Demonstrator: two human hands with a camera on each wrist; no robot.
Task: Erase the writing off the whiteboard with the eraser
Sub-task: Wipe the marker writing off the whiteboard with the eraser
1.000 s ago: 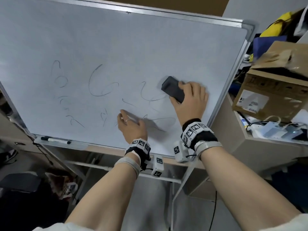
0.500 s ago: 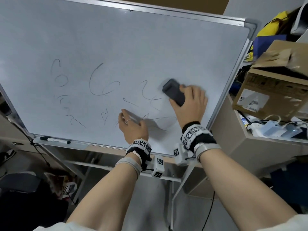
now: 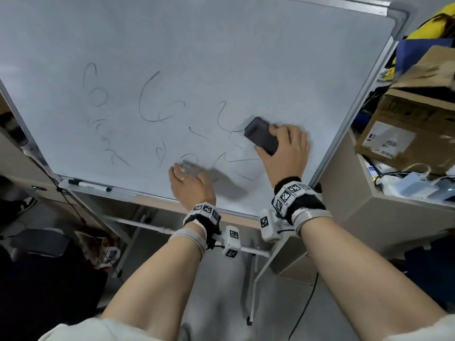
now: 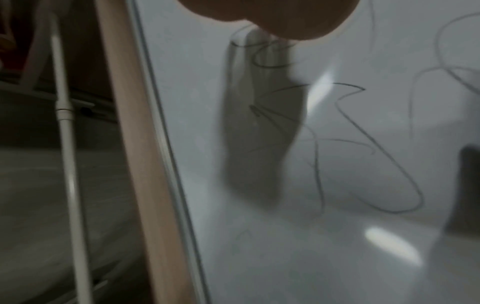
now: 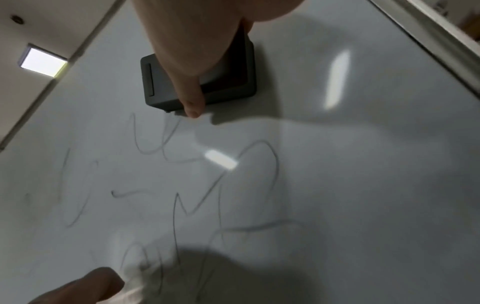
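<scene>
A whiteboard (image 3: 221,45) on a stand carries thin dark scribbles (image 3: 152,104) across its lower half. My right hand (image 3: 285,153) grips a dark grey eraser (image 3: 261,139) and presses it flat on the board at the right end of the writing. In the right wrist view the thumb lies over the eraser (image 5: 155,82), with scribbles (image 5: 187,185) below it. My left hand (image 3: 187,180) rests with straight fingers on the board near its bottom edge, a ring on one finger. The left wrist view shows the board (image 4: 337,246), the writing (image 4: 363,144) and the hand's shadow.
A black-capped marker (image 3: 89,185) lies on the tray at the board's lower left. A cabinet (image 3: 384,217) to the right bears a cardboard box (image 3: 413,119) and cables. The board's metal stand (image 3: 147,225) and the floor lie below, with dark items at lower left.
The right hand has slid the eraser slightly down and right along the board. The left hand stays pressed near the bottom edge, blurred by a small shift.
</scene>
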